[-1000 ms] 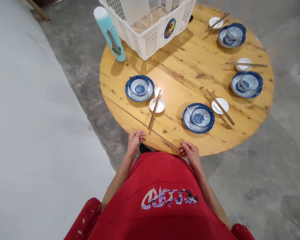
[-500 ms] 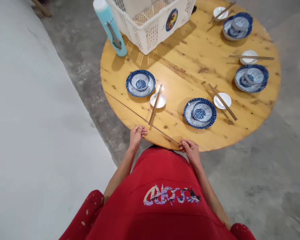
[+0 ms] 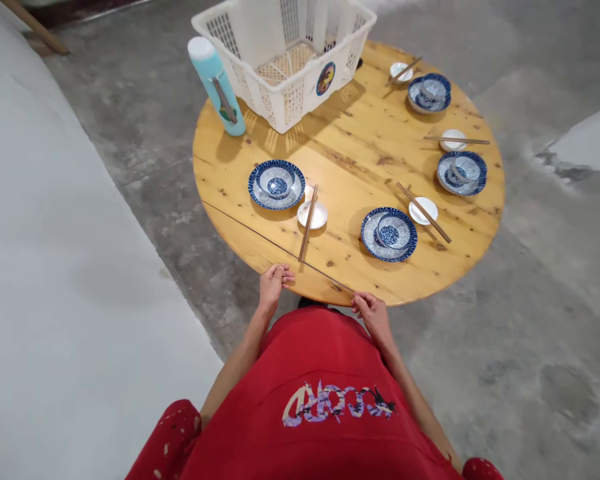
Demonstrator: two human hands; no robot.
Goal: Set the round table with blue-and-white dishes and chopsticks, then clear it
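Note:
My left hand [image 3: 276,283] is at the near edge of the round wooden table [image 3: 325,283], thumb against the curled fingers, nothing visible in it. A little to the right, my right hand [image 3: 371,309] is also at the rim, its fingertips pinched together with nothing visible between them. Nearest to my left hand is a pair of chopsticks [image 3: 308,227] lying across a small white dish [image 3: 318,215]. Left of it is a blue-patterned plate [image 3: 300,193] with a bowl [image 3: 276,187] on it. Beyond my right hand sits another patterned plate [image 3: 373,247] holding a bowl [image 3: 396,235].
A white plastic basket [image 3: 283,107] stands at the back left beside a light-blue bottle [image 3: 235,123]. More settings line the right side: chopsticks [image 3: 433,221] on a white dish [image 3: 416,212], and two bowl stacks [image 3: 463,175] farther back. A white wall [image 3: 80,300] runs along the left.
The view has tilted up and shifted, so the table appears smaller and more of the basket and floor shows. Both hands stay at the table's edge, and the dishes have not moved.

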